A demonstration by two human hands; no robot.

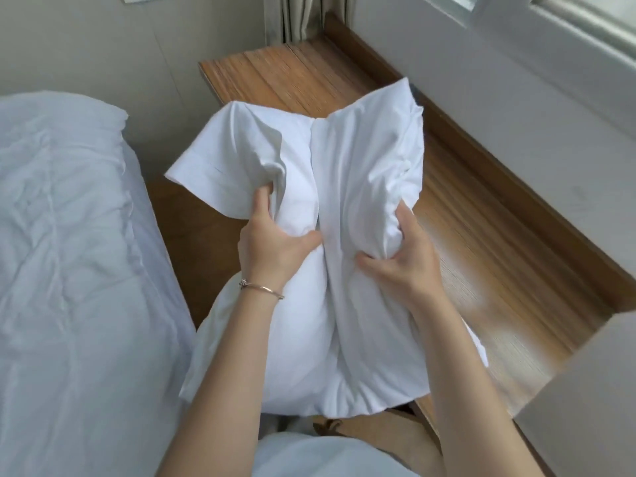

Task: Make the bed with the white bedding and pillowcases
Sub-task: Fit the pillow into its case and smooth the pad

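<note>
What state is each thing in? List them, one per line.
Pillow: partly inside its pillowcase, held upright off the floor.
Pillowcase: open end up, bunched.
Left hand: gripping the pillowcase.
Right hand: gripping the pillowcase.
Bed: covered in wrinkled white bedding.
Curtain: drawn aside.

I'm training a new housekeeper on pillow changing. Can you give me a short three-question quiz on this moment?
1. True or false: both hands grip the white pillowcase.
2. Where does the bed lie relative to the person? A) to their left B) to their right C) behind the window
3. Fill in: the bracelet sits on the ____ wrist.

Key:
1. True: the left hand and the right hand each clutch bunched fabric of the case, held above the wooden floor.
2. A.
3. Left.
</note>
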